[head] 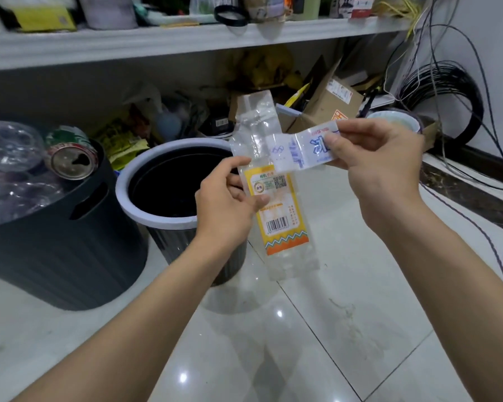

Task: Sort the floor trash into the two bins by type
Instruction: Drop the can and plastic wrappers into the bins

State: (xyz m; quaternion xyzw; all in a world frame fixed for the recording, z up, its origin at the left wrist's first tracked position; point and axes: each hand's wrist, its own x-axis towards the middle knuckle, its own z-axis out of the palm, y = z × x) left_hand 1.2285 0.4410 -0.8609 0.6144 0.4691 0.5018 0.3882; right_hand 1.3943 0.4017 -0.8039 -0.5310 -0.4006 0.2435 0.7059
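Left fingers (pixel 240 164) pinch clear wrapper (pixel 276 224), right fingers (pixel 341 146) pinch label (pixel 296 152), white-rimmed bin (pixel 169 222) behind, cables (pixel 447 91) right

Lights are reflected in pale floor tiles (pixel 317 358); a white shelf (pixel 157 44) is fixed across the frame's top.

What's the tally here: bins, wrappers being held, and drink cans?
Bins: 2 (dark grey bin, white-rimmed bin)
Wrappers held: 2 (yellow-labelled clear bag in the left hand, blue-printed wrapper in the right hand)
Drink cans: 1 (can in the dark grey bin)
Total: 5
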